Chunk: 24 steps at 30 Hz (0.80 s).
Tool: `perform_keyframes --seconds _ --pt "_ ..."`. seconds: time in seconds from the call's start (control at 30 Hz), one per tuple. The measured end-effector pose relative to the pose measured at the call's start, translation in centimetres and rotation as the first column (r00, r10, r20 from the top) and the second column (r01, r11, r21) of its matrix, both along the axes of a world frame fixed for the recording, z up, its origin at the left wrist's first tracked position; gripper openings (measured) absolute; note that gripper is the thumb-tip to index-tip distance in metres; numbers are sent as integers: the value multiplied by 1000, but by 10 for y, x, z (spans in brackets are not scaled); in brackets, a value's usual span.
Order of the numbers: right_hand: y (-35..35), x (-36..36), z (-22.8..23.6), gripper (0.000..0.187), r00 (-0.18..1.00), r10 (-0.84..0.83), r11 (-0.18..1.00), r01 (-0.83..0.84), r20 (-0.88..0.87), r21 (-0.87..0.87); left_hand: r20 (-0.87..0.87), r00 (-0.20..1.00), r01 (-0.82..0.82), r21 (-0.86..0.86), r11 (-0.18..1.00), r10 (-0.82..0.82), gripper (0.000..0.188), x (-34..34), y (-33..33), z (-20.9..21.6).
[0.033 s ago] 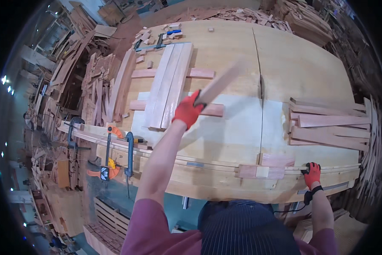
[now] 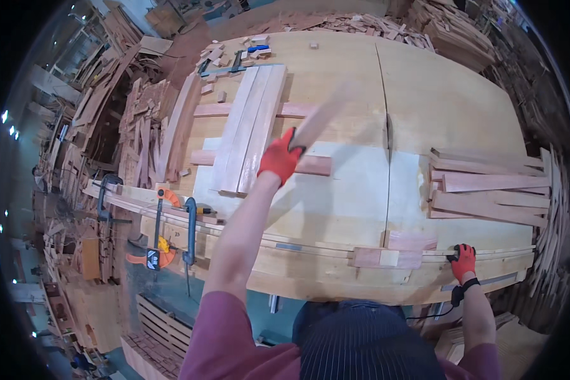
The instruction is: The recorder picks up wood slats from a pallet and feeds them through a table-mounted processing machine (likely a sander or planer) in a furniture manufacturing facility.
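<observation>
The left hand [image 2: 280,158], near the centre of the frame, has its grip closed around the lower end of a board [image 2: 326,113], motion-blurred above the desk [image 2: 449,82]. The board's long axis slants, its far end pointing to the upper right. Left of it, joined planks [image 2: 250,126] lie lengthwise across two crosspieces [image 2: 313,165], tops leaning right. At lower right, the right hand [image 2: 465,263] touches the long strips [image 2: 323,249] along the near edge; whether its grip is closed I cannot tell.
</observation>
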State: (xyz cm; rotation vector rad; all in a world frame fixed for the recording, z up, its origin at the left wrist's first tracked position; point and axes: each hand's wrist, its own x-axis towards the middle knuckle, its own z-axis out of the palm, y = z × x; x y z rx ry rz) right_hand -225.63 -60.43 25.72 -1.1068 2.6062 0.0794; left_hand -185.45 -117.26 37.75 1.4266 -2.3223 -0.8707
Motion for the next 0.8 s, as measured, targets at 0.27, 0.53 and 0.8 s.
perform_keyframes --seconds 0.27,0.53,0.8 --pt "-52 40 25 66 975 158 964 -120 153 -235 255 921 -285 -80 955 296 77 -9 -152 -127" --pt "-134 87 64 54 925 309 934 -251 222 -254 619 755 159 -494 855 217 78 -36 -36 -64" --pt "-205 81 98 64 884 329 858 -427 333 285 675 678 99 -478 873 293 76 -11 -74 -93"
